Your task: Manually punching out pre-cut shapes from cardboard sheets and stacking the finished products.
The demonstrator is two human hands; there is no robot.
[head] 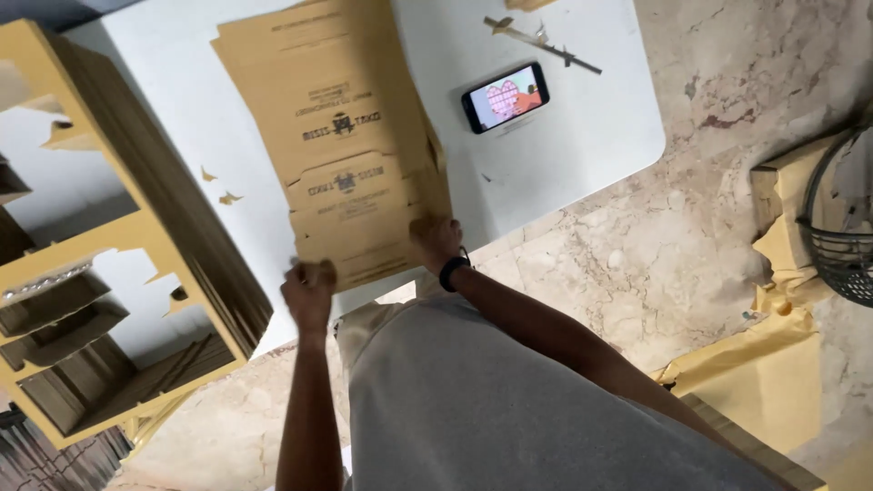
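Observation:
A stack of flat brown die-cut cardboard sheets (332, 118) with dark printing lies on the white table (582, 136). My left hand (309, 293) grips the near left corner of the stack at the table's edge. My right hand (436, 241), with a black band on the wrist, holds the near right corner. Both hands pinch the sheets' near edge.
A tall pile of cut-out cardboard frames (136, 227) stands at the left. A phone (506, 96) with a lit screen lies on the table, beside thin cardboard scraps (536, 41). On the marble floor at right are cardboard pieces (773, 364) and a black wire basket (841, 236).

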